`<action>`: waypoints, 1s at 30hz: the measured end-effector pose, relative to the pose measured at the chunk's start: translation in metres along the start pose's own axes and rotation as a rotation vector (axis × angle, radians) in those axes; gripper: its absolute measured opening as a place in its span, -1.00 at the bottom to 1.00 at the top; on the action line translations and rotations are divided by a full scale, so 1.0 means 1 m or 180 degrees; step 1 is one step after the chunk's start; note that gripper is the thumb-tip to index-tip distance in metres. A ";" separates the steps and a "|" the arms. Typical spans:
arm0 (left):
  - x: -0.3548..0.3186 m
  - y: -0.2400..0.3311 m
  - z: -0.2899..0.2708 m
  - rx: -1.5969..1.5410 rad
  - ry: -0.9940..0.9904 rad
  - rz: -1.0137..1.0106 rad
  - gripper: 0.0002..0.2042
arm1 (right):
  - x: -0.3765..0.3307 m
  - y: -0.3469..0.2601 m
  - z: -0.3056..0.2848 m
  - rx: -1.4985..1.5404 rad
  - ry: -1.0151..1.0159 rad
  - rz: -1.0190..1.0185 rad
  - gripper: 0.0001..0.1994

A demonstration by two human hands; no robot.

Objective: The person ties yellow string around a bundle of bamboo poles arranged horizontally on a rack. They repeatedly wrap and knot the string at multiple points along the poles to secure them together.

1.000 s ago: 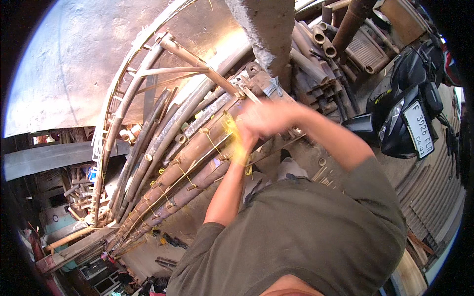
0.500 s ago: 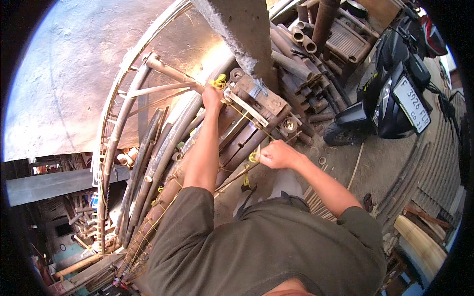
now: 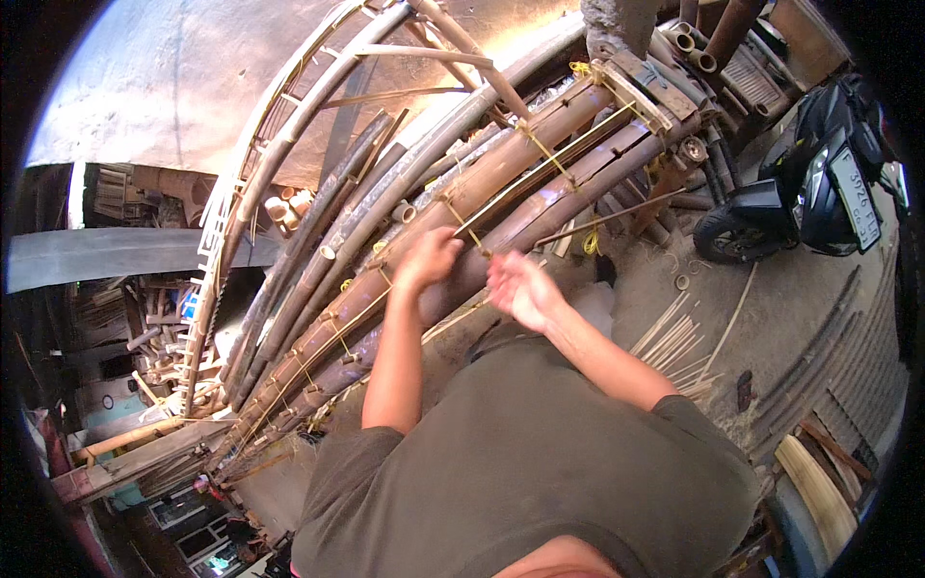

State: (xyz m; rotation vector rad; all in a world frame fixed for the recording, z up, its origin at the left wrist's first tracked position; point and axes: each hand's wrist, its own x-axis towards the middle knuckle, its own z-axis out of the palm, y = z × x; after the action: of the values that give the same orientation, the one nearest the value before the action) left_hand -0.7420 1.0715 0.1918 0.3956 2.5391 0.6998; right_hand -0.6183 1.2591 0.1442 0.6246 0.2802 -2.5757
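A long rack of thick brown bamboo poles (image 3: pixel 501 183) runs from lower left to upper right, bound with yellow cord ties (image 3: pixel 540 144). A thin bamboo strip (image 3: pixel 549 173) lies along the poles. My left hand (image 3: pixel 427 260) rests on a pole with its fingers curled around the near end of that strip. My right hand (image 3: pixel 520 287) hovers just to the right, blurred, palm open, fingers spread, close to the poles and holding nothing I can see.
A curved bamboo frame (image 3: pixel 289 125) arches behind the poles against a pale wall. A dark scooter (image 3: pixel 819 193) is parked at the right. Thin bamboo slivers (image 3: pixel 674 342) lie on the concrete ground. Cut bamboo and clutter pile up at the lower left (image 3: pixel 135 424).
The view shifted along the poles. Both hands dropped from the upper cord ties to a lower spot; the right hand moved up beside the left and opened.
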 end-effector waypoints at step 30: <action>0.123 -0.036 -0.039 -0.0061 0.2770 0.0432 -0.70 | -0.003 0.030 0.023 -0.7203 -0.0830 -0.1724 -0.68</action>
State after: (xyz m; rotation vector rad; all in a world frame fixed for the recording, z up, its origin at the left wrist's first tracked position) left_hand -0.8710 1.0740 0.1573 0.2937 3.3261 1.1345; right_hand -0.6097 1.2270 0.1633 -0.7058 2.6530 -1.0270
